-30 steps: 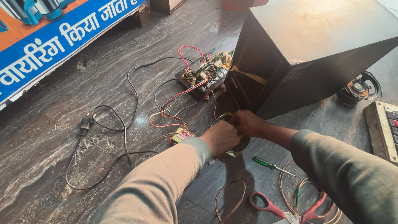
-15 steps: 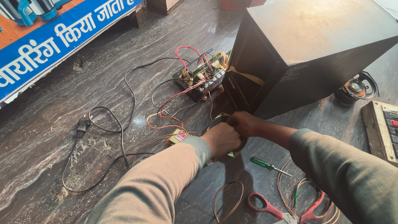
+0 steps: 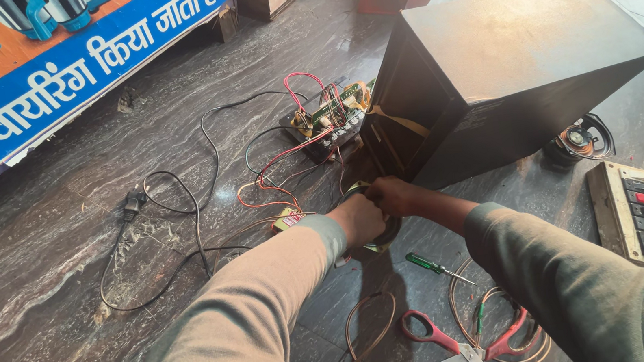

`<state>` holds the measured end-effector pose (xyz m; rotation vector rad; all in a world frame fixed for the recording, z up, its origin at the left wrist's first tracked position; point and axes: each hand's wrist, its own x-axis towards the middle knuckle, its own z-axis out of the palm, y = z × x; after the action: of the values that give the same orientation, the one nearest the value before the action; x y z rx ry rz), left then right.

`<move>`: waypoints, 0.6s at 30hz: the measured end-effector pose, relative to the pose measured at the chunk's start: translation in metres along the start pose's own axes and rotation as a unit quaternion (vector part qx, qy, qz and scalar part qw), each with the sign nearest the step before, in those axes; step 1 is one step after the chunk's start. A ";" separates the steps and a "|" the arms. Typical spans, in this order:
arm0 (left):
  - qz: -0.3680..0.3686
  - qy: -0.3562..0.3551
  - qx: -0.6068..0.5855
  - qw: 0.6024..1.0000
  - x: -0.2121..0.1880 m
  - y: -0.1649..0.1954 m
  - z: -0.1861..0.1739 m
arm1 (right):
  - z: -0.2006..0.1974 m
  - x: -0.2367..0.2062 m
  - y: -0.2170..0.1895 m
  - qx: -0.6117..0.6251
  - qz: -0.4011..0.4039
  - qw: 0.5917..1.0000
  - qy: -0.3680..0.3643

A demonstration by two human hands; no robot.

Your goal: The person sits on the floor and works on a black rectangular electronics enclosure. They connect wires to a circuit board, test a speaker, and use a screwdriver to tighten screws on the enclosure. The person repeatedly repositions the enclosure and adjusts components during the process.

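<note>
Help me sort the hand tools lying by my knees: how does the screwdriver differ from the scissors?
The screwdriver has one green handle and a thin straight shaft; the scissors have two red loop handles and crossed blades. The screwdriver lies on bare floor, nearer the hands; the scissors lie lower in the picture, over loops of thin wire. The screwdriver looks smaller than the scissors. Both lie flat on the dark stone floor, untouched by either hand.
</note>
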<state>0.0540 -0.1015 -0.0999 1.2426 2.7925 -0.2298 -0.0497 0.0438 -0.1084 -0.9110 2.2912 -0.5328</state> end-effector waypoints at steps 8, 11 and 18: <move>0.005 0.010 0.007 1.000 -0.003 0.000 -0.006 | -0.001 -0.001 0.000 -0.001 -0.021 1.000 0.005; 0.002 0.001 0.001 1.000 -0.005 0.000 -0.008 | -0.002 -0.002 -0.002 0.007 -0.016 1.000 0.004; 0.002 -0.002 0.004 1.000 -0.003 0.000 -0.007 | -0.005 -0.006 -0.012 0.018 0.007 1.000 -0.004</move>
<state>0.0562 -0.1027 -0.0921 1.2492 2.7889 -0.2440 -0.0440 0.0404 -0.0961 -0.8784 2.2708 -0.5617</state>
